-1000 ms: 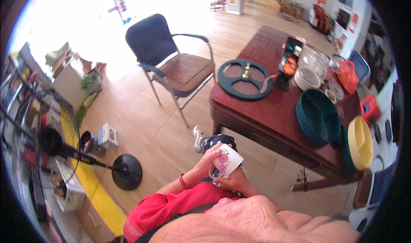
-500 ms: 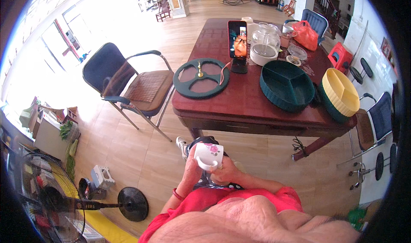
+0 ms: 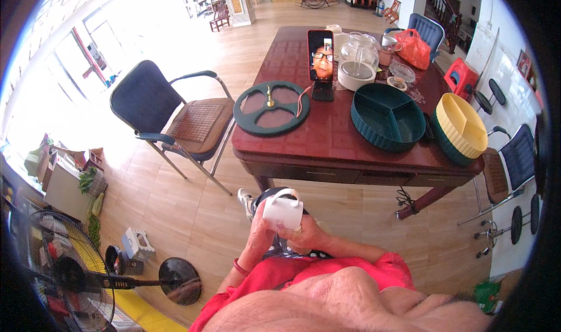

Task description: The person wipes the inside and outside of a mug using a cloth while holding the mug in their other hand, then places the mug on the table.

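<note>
A white mug (image 3: 283, 211) is held in front of my body, its handle pointing up and away from me. My left hand (image 3: 257, 232) wraps its left side, a red band on that wrist. My right hand (image 3: 305, 235) grips it from below and to the right. Straight ahead stands a dark red wooden table (image 3: 327, 145). On the table lie a dark green round lid with a gold knob (image 3: 271, 108), a dark green divided tray (image 3: 387, 116) and a yellow divided tray (image 3: 461, 125). A phone (image 3: 321, 55) stands upright on a holder.
A glass kettle (image 3: 357, 60), small dishes and an orange bag (image 3: 414, 48) sit at the table's far end. A blue chair with a woven seat (image 3: 181, 116) stands left of the table. A standing fan (image 3: 64, 270) is at lower left. More chairs stand at the right.
My view has swung right and forward, so the table now sits straight ahead and nearer. Both hands still hold the mug, which has turned a little.
</note>
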Tool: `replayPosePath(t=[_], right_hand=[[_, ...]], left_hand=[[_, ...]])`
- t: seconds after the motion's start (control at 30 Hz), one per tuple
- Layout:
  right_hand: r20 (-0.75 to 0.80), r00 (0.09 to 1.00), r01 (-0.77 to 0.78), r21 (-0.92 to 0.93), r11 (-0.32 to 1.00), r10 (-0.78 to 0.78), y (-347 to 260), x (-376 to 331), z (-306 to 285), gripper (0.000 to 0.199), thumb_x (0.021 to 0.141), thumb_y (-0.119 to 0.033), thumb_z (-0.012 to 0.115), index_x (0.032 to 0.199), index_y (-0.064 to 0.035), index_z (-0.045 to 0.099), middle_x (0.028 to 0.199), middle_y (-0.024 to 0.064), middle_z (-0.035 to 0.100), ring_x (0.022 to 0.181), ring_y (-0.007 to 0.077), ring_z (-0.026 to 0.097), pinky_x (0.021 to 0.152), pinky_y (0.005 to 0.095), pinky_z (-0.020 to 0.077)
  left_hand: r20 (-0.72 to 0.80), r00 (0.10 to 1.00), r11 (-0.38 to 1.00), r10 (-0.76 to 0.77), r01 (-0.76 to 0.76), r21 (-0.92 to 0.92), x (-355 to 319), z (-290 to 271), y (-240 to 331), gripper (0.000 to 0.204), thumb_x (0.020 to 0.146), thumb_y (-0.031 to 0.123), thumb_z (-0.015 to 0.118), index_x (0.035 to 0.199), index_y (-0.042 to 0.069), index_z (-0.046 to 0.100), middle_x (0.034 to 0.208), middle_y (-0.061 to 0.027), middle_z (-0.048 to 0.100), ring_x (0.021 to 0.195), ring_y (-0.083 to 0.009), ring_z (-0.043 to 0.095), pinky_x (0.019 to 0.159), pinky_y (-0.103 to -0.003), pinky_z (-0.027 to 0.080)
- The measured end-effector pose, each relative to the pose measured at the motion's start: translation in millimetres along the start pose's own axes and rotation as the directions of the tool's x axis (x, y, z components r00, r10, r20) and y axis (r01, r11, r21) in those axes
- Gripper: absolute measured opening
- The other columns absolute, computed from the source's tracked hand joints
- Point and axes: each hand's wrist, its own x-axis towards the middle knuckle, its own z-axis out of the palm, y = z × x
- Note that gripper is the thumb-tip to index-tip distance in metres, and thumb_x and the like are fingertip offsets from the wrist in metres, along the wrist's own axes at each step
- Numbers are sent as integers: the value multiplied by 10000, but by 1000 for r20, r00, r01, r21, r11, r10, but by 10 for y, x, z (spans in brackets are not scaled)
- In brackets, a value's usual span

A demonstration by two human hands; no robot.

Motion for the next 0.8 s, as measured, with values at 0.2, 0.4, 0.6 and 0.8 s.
replayPosePath(t=[0.2,0.4,0.6,0.8], right_hand=[[381,872,475,-808,348,-307,454,178,-188,504,814,-317,607,1216,-40,481,1243,214,476,1170,366,432,1007,435,316],[149,964,263,-669,695,-222,127,42,-170,440,822,-309,602,1169,-47,532,1157,182,547,1090,358,502,956,443,370],[160,942,331,-605,724,-297,290,52,-125,407,831,-287,591,1172,-69,546,1142,185,553,1085,351,510,931,435,387],[252,911,395,-761,514,-327,293,86,-272,460,796,-258,620,1205,-74,517,1174,192,531,1109,357,490,934,436,385]], left_hand=[[-62,984,984,-169,165,-70,27,-113,-37,638,845,459,566,1280,23,402,1152,-108,551,1050,-211,549,890,-339,453],[20,998,998,-56,56,6,12,-153,-106,614,882,440,521,1300,12,383,1180,-116,525,1082,-200,518,932,-341,416],[-45,995,995,-90,87,-54,62,-165,-94,556,893,407,515,1263,2,429,1133,-112,560,1042,-214,551,911,-352,435],[-67,968,970,-241,241,-16,88,-250,-142,562,894,423,501,1258,-1,437,1205,-127,536,1100,-227,528,929,-359,424]])
